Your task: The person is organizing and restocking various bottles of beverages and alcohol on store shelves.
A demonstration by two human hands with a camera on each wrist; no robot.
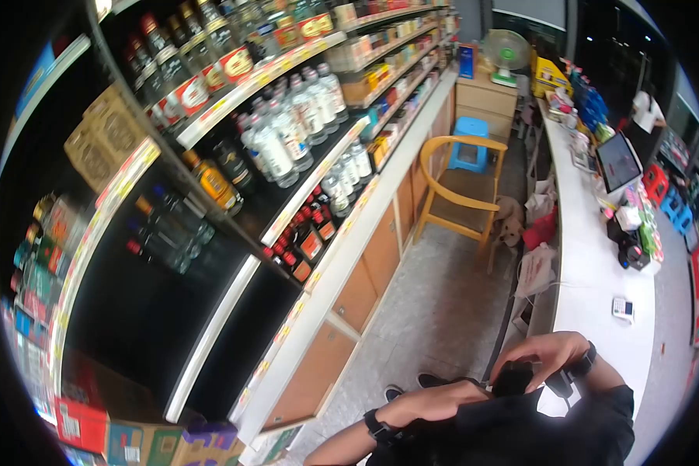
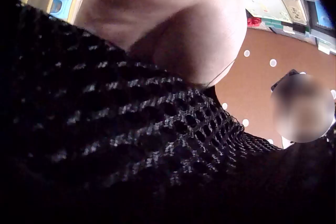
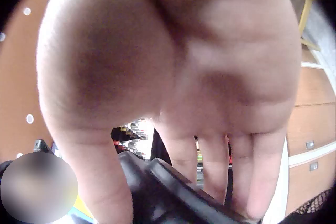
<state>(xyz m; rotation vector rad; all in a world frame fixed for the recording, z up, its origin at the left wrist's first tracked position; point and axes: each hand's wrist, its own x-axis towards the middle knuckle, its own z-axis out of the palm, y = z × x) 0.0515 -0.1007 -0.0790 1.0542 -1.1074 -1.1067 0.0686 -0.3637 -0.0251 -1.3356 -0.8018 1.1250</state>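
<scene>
Low in the head view, my right hand (image 1: 551, 353) curls its thumb and fingers round a small black object (image 1: 512, 378) in front of my dark shirt. The right wrist view shows the palm (image 3: 220, 77) close up, with a smooth, ridged black piece (image 3: 163, 187) between thumb and fingers. My left hand (image 1: 446, 398) reaches in from the left beside the same object, its fingertips hidden. Black mesh fabric (image 2: 131, 124) fills much of the left wrist view and covers that hand below its palm (image 2: 173, 29). Both wrists wear black straps.
A white counter (image 1: 598, 303) runs along the right, bearing a card terminal (image 1: 623, 309) and a screen (image 1: 618, 161). Shelves of bottles (image 1: 295, 116) line the left. A wooden chair (image 1: 462, 194) and a blue stool (image 1: 469, 144) stand in the aisle ahead.
</scene>
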